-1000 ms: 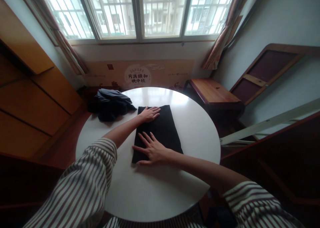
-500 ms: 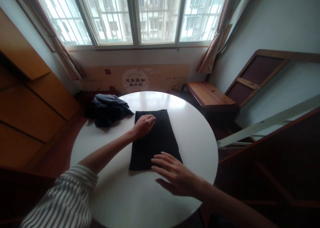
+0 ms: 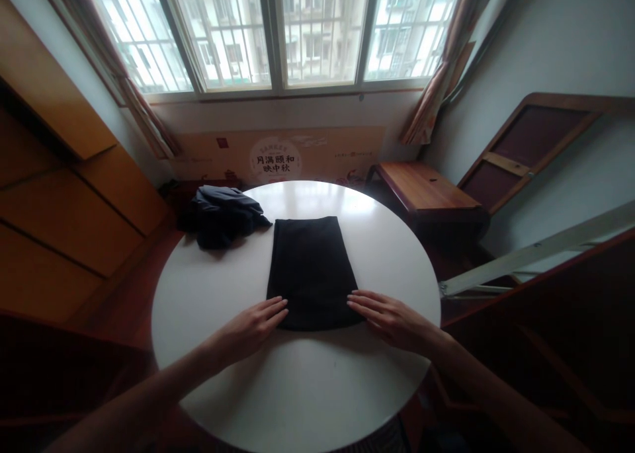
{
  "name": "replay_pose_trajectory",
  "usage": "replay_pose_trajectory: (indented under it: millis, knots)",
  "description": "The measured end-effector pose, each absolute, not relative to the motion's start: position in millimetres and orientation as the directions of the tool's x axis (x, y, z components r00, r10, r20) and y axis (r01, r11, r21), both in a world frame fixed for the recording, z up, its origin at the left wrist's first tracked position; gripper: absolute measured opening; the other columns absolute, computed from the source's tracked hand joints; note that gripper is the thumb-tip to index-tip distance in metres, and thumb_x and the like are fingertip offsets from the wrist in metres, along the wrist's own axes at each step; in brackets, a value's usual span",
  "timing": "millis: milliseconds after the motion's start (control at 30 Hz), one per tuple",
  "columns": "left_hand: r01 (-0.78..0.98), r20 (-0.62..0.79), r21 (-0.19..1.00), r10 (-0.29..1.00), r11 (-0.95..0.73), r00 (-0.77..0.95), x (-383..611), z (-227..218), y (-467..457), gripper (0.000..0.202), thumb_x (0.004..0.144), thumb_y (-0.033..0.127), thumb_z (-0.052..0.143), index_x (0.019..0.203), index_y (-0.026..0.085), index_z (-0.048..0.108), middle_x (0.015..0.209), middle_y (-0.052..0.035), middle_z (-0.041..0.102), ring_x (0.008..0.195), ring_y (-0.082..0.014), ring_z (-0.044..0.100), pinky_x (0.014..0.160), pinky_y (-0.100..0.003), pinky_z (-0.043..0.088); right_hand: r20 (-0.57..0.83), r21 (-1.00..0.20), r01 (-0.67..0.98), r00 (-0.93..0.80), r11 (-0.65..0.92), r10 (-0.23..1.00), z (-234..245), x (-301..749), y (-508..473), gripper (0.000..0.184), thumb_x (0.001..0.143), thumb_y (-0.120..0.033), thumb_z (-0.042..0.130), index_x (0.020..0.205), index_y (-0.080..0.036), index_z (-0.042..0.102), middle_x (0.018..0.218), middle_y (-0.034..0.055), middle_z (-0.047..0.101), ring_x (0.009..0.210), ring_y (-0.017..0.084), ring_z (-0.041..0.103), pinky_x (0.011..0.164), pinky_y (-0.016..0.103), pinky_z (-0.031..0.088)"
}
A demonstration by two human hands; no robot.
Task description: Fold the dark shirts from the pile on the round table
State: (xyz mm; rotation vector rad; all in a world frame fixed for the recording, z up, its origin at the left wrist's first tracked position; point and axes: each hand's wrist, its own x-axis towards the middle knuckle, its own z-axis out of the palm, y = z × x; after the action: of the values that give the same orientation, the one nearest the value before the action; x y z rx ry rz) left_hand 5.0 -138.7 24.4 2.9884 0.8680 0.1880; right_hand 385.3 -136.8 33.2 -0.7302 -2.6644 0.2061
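Note:
A black cloth (image 3: 311,268) lies folded into a flat rectangle in the middle of the round white table (image 3: 292,387). My left hand (image 3: 254,324) rests open, fingers stretched out, at the cloth's near left corner. My right hand (image 3: 387,315) lies open the same way at the near right corner. The fingertips of both touch the cloth's near edge. Neither hand holds anything.
A crumpled dark garment (image 3: 221,213) sits at the table's far left edge. A wooden bench (image 3: 426,190) stands beyond the table on the right, wooden cabinets (image 3: 64,202) on the left, and a printed cardboard sheet (image 3: 278,154) leans under the window.
Both hands came off the top of the cloth and drew back toward me. The left left the far end, the right the near middle; they now lie at the near corners.

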Motion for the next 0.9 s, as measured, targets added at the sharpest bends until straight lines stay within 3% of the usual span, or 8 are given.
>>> replay_pose_trajectory:
  millis: [167, 333, 400, 500, 600, 667, 767, 900]
  knots:
    - [0.524, 0.195, 0.14, 0.543, -0.84, 0.817, -3, 24, -151, 0.055, 0.09, -0.002, 0.037, 0.135, 0.021, 0.058, 0.126, -0.0106, 0.068, 0.121, -0.0216, 0.062, 0.106, -0.043, 0.051, 0.407, -0.334, 0.373, -0.772, 0.866, 0.489, 32, 384, -143, 0.048, 0.089, -0.008, 0.047, 0.136, -0.018, 0.053, 0.12, 0.0152, 0.067, 0.123, 0.023, 0.058, 0.098, 0.037, 0.055]
    - [0.46, 0.234, 0.418, 0.582, -0.783, 0.779, -7, 46, -184, 0.042, 0.096, 0.013, 0.043, 0.13, 0.03, 0.061, 0.107, -0.0064, 0.075, 0.1, -0.0182, 0.07, 0.103, -0.04, 0.053, 0.452, -0.512, 0.253, -0.733, 0.82, 0.509, 46, 382, -177, 0.052, 0.084, -0.009, 0.051, 0.134, -0.026, 0.048, 0.114, 0.0132, 0.068, 0.114, 0.023, 0.063, 0.092, 0.036, 0.056]
    - [0.43, 0.293, 0.533, 0.636, -0.728, 0.714, -8, 56, -191, 0.032, 0.096, 0.018, 0.048, 0.121, 0.03, 0.064, 0.101, -0.0053, 0.075, 0.095, -0.0179, 0.07, 0.096, -0.037, 0.057, 0.461, -0.582, 0.232, -0.695, 0.779, 0.552, 50, 380, -187, 0.049, 0.086, -0.01, 0.051, 0.131, -0.027, 0.049, 0.114, 0.0123, 0.068, 0.111, 0.023, 0.064, 0.091, 0.036, 0.056]
    - [0.398, 0.355, 0.682, 0.754, -0.614, 0.553, -5, 64, -180, 0.018, 0.095, 0.025, 0.053, 0.107, 0.026, 0.067, 0.09, -0.0048, 0.073, 0.079, -0.0169, 0.07, 0.072, -0.029, 0.06, 0.464, -0.699, 0.248, -0.557, 0.671, 0.689, 55, 376, -185, 0.034, 0.091, -0.017, 0.051, 0.123, -0.026, 0.056, 0.113, 0.0114, 0.069, 0.108, 0.024, 0.065, 0.09, 0.038, 0.055]
    - [0.397, 0.306, 0.812, 0.891, -0.428, 0.337, 4, 66, -142, 0.019, 0.092, 0.037, 0.058, 0.097, 0.022, 0.068, 0.074, -0.0017, 0.068, 0.062, -0.0144, 0.063, 0.055, -0.025, 0.052, 0.368, -0.852, 0.263, -0.314, 0.453, 0.875, 59, 366, -158, 0.018, 0.094, -0.033, 0.055, 0.108, -0.023, 0.061, 0.094, 0.0073, 0.069, 0.086, 0.021, 0.067, 0.074, 0.033, 0.056]
    - [0.348, 0.262, 0.882, 0.944, -0.318, 0.198, 13, 65, -106, 0.028, 0.088, 0.046, 0.063, 0.097, 0.02, 0.069, 0.076, -0.0019, 0.068, 0.065, -0.0153, 0.063, 0.056, -0.025, 0.051, 0.261, -0.938, 0.185, -0.175, 0.292, 0.949, 62, 357, -128, 0.026, 0.092, -0.045, 0.058, 0.101, -0.021, 0.062, 0.081, 0.0034, 0.066, 0.072, 0.018, 0.063, 0.063, 0.029, 0.054]
    - [0.231, 0.168, 0.955, 0.981, -0.185, 0.092, 25, 59, -45, 0.045, 0.079, 0.054, 0.069, 0.103, 0.017, 0.07, 0.083, -0.0048, 0.071, 0.073, -0.018, 0.067, 0.06, -0.026, 0.053, 0.087, -0.994, 0.059, -0.104, 0.094, 0.991, 63, 345, -79, 0.043, 0.084, -0.059, 0.062, 0.098, -0.019, 0.062, 0.081, 0.0026, 0.065, 0.068, 0.015, 0.061, 0.058, 0.026, 0.051]
    - [0.213, 0.043, 0.976, 0.999, -0.048, 0.026, 35, 45, 17, 0.057, 0.069, 0.056, 0.078, 0.104, 0.012, 0.07, 0.084, -0.0081, 0.073, 0.073, -0.0185, 0.067, 0.06, -0.025, 0.052, -0.031, -0.993, 0.116, -0.059, -0.024, 0.998, 55, 337, -28, 0.056, 0.074, -0.072, 0.063, 0.083, -0.016, 0.062, 0.071, 0.0022, 0.062, 0.06, 0.013, 0.057, 0.054, 0.026, 0.048]
